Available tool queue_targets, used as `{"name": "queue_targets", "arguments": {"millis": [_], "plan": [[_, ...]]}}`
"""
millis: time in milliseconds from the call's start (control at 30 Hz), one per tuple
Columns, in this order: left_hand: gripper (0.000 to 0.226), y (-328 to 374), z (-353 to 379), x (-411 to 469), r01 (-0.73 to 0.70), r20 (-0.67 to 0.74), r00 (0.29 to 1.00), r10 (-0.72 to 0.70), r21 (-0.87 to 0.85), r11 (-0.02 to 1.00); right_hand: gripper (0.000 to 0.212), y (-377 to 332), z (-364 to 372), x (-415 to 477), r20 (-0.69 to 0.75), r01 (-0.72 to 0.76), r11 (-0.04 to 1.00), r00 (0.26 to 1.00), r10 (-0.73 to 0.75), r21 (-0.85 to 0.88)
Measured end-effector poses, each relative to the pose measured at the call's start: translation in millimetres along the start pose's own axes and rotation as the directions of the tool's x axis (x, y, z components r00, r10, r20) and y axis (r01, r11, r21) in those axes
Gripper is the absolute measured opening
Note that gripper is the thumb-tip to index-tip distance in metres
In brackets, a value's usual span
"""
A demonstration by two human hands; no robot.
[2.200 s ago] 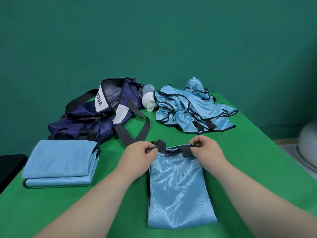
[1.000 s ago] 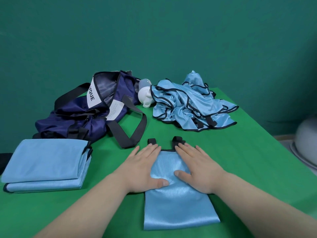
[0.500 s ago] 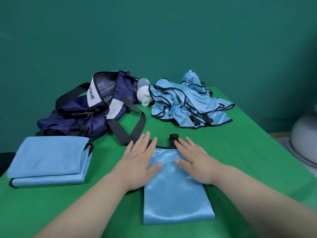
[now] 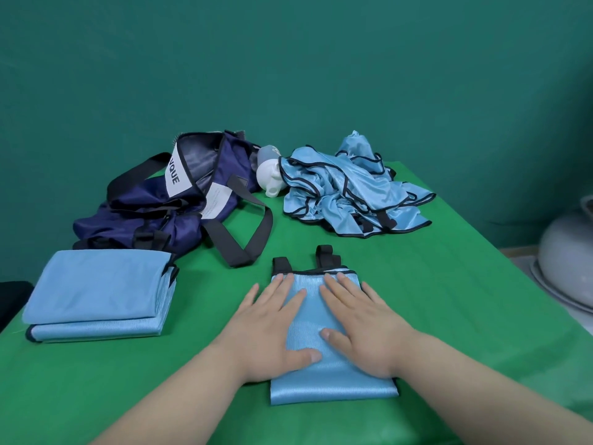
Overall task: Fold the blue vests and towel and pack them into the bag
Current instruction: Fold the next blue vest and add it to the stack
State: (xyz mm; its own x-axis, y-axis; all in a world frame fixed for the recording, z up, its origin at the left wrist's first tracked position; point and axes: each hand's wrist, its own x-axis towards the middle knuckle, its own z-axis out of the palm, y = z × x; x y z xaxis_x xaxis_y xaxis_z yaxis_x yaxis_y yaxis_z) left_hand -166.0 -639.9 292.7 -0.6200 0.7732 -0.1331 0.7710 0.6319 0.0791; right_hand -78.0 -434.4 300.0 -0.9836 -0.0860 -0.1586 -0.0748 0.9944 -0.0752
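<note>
Both hands have slid back toward the person along the folded vest (image 4: 324, 385) since half a second ago, its black loops now clear beyond the fingertips. Left of the left hand (image 4: 272, 329) lies the folded stack (image 4: 96, 290), the navy bag (image 4: 179, 200) beyond it; both the left and right hand (image 4: 365, 322) press flat, fingers spread, gripping nothing. Unfolded vests (image 4: 349, 191) are heaped well beyond the right fingers on the green table (image 4: 465, 284).
</note>
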Motion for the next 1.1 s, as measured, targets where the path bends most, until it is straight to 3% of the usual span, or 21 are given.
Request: {"name": "queue_targets", "arguments": {"millis": [133,400,667,800,900,1033,1100], "plan": [[0.137,-6.8,-7.3,7.7,-0.009,0.03,1.0,0.009,0.02,1.0,0.086,0.4,0.1,1.2,-0.003,-0.005,1.0,1.0,0.005,-0.003],[0.136,-7.9,-1.3,6.6,-0.016,0.006,1.0,0.016,-0.007,1.0,0.099,5.1,-1.6,6.9,0.011,0.011,1.0,1.0,-0.011,0.016],[0.14,-6.2,-2.0,-0.8,-0.021,0.054,0.998,0.022,-0.007,1.0,0.098,5.1,2.3,5.3,0.008,0.014,1.0,1.0,-0.014,-0.001],[0.136,-7.8,-1.6,-5.7,-0.038,-0.005,0.999,0.038,-0.004,0.999,0.098,6.6,-1.5,5.2,0.036,0.0,0.999,0.999,-0.002,0.05],[0.122,-8.9,-0.7,-22.7,-0.061,-0.057,0.997,0.058,-0.049,0.997,0.093,7.2,-8.1,-7.7,-0.049,0.021,0.98,0.999,-0.011,0.197],[0.117,-8.8,1.9,-37.7,-0.075,-0.095,0.993,0.068,-0.076,0.994,0.09,0.4,2.5,-25.9,-0.073,-0.001,0.995,0.997,0.008,0.1],[0.116,-7.9,3.4,-41.6,-0.07,-0.117,0.991,0.06,-0.084,0.994,0.087,1.6,6.5,-30.5,-0.132,-0.013,0.977,0.99,0.042,0.213]]}}
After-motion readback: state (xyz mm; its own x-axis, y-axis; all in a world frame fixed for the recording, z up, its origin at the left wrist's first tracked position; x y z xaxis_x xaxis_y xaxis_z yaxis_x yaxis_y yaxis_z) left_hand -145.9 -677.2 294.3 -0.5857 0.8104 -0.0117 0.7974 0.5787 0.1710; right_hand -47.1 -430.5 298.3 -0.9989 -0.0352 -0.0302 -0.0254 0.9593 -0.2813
